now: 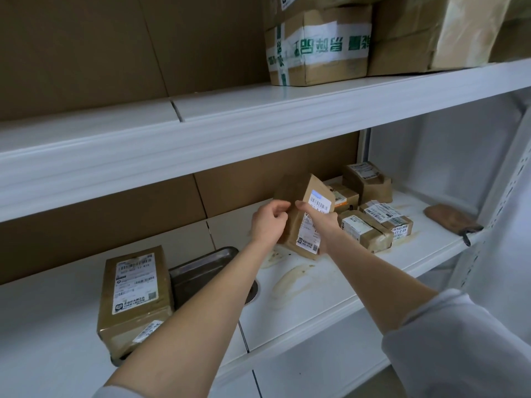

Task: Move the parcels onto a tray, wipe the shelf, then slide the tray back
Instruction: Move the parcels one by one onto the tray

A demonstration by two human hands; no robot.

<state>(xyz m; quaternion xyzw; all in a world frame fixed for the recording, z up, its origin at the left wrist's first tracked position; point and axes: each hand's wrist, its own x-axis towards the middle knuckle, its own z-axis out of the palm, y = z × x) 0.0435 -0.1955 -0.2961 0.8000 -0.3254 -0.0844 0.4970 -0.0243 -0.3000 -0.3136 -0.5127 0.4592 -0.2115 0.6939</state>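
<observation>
Parcel storeroom, by the look of it.
White metal shelving on two levels, brown taped parcels wearing barcode shipping labels, bigger cartons up top, cardboard sheets lining the back.

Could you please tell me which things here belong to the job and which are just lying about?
Part of the job: held parcel, in the left hand and right hand; metal tray bearing a large parcel; small parcels at the back; stained shelf; brown cloth, likely for wiping.
Just lying about: taped box and plain cartons on the upper shelf.
</observation>
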